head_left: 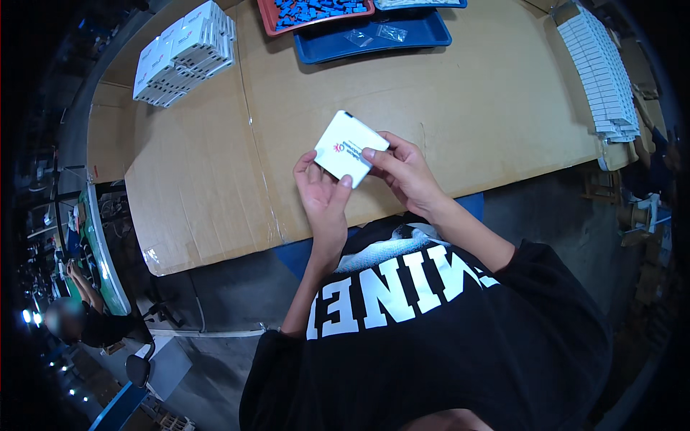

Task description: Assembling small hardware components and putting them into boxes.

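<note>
A small flat white square box (343, 141) with a printed logo is held tilted above the cardboard-covered table. My left hand (323, 190) grips its lower left side, thumb on the bottom corner and fingers along the edge. On the opposite side my right hand (406, 170) holds it too, with the thumb lying on the printed face and the fingers behind. A dark notch shows at the box's top corner. Its underside and the fingers behind it are hidden from me.
Similar white boxes (188, 52) are stacked at the far left of the table (194, 179). A long stack of white pieces (598, 75) stands far right. At the back are a red tray (280, 29) of blue parts and a blue tray (316, 50) with clear bags. A co-worker (93, 316) is at left.
</note>
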`<action>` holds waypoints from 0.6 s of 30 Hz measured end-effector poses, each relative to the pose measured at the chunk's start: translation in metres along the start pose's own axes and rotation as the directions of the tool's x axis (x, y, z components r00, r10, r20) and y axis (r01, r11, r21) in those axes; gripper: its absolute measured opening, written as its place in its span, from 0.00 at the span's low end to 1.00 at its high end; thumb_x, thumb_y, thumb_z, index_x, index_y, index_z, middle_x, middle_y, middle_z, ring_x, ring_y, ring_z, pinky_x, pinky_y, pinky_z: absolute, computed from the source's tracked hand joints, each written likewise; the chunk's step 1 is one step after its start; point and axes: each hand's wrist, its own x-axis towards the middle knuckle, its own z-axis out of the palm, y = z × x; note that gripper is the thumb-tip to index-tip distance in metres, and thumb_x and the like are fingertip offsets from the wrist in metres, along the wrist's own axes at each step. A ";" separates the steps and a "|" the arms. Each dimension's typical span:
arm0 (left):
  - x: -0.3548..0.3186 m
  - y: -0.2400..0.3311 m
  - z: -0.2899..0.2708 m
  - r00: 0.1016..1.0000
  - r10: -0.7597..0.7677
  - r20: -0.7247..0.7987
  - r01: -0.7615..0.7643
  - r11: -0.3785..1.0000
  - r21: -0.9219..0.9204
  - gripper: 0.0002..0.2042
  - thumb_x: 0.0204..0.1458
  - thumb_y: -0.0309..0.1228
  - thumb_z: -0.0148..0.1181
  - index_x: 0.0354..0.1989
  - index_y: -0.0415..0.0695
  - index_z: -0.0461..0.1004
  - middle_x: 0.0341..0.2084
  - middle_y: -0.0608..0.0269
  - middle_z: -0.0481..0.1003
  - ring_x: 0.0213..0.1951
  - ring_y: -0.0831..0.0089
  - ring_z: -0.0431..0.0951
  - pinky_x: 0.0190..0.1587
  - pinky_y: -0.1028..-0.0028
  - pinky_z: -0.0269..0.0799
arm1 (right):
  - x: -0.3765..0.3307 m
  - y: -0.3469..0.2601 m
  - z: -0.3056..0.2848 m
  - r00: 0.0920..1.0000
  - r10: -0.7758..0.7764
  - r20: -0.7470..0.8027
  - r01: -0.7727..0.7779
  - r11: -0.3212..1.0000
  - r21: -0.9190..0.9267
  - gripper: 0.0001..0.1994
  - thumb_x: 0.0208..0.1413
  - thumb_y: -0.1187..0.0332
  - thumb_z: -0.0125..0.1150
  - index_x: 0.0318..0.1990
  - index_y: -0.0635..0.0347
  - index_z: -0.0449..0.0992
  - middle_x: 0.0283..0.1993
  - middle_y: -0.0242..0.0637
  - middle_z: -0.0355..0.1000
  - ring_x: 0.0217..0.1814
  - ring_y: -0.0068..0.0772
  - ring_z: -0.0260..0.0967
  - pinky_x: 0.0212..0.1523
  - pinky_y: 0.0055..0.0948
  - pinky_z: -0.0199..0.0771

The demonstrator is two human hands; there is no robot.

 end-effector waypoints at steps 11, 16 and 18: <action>0.001 0.058 -0.001 0.978 -0.042 0.206 0.006 0.985 0.175 0.19 0.62 0.30 0.66 0.57 0.33 0.72 0.57 0.46 0.77 0.57 0.65 0.78 0.62 0.67 0.73 | -0.010 -0.025 -0.011 0.931 -0.124 0.344 0.261 0.884 -0.388 0.18 0.55 0.71 0.76 0.53 0.63 0.81 0.46 0.33 0.81 0.47 0.23 0.78 0.52 0.26 0.79; -0.005 0.068 0.004 0.947 0.115 0.299 -0.164 0.976 0.144 0.19 0.59 0.29 0.68 0.54 0.32 0.73 0.54 0.41 0.78 0.61 0.53 0.77 0.65 0.60 0.72 | -0.017 -0.047 -0.002 0.786 -0.311 0.534 0.576 0.682 -0.450 0.19 0.50 0.71 0.78 0.50 0.65 0.82 0.46 0.42 0.82 0.50 0.35 0.80 0.55 0.32 0.77; -0.007 0.068 0.004 0.945 0.122 0.302 -0.173 0.974 0.148 0.17 0.58 0.28 0.69 0.53 0.33 0.75 0.53 0.41 0.79 0.61 0.50 0.77 0.65 0.58 0.72 | -0.019 -0.050 0.000 0.778 -0.329 0.536 0.593 0.667 -0.451 0.18 0.50 0.71 0.78 0.49 0.64 0.83 0.45 0.41 0.83 0.49 0.36 0.81 0.54 0.32 0.78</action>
